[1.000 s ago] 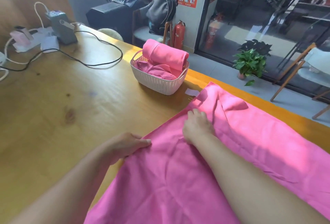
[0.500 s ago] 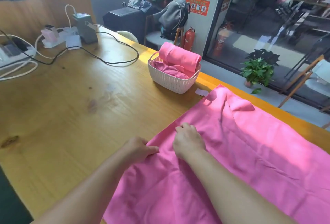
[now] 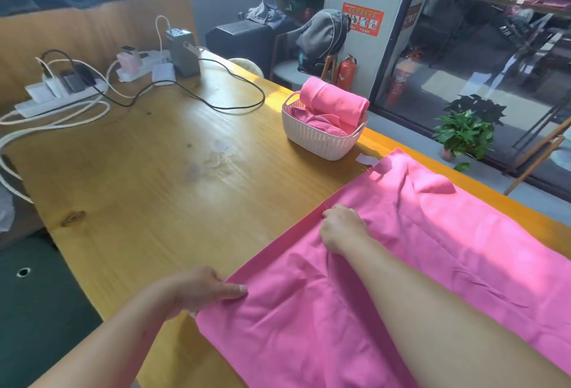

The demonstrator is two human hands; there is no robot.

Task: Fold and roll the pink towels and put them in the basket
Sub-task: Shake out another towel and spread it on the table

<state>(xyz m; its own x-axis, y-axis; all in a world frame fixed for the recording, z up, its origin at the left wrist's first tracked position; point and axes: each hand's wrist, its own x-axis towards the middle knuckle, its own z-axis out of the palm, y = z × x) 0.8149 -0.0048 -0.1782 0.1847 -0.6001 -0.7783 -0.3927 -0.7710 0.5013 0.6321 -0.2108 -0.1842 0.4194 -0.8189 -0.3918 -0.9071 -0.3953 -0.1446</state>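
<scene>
A large pink towel (image 3: 417, 270) lies spread flat over the right part of the wooden table (image 3: 154, 187). My left hand (image 3: 204, 290) pinches its left edge near the front corner, thumb on top of the cloth. Farther along the same edge, my right hand (image 3: 343, 228) grips the towel with curled fingers. The far corner of the towel is wrinkled and slightly folded over. A white woven basket (image 3: 321, 143) stands beyond the towel near the table's far edge. It holds a rolled pink towel (image 3: 333, 102) on top of another pink towel.
Power strips, chargers and a grey power bank (image 3: 182, 51) with trailing cables (image 3: 216, 103) occupy the table's far left. A small white paper scrap (image 3: 366, 159) lies between basket and towel. Chairs, a backpack, fire extinguishers and a potted plant (image 3: 466, 131) stand beyond the table.
My hands have moved apart along the towel's left edge: the left slid toward me, the right stayed farther along. The view has shifted left, showing more of the table.
</scene>
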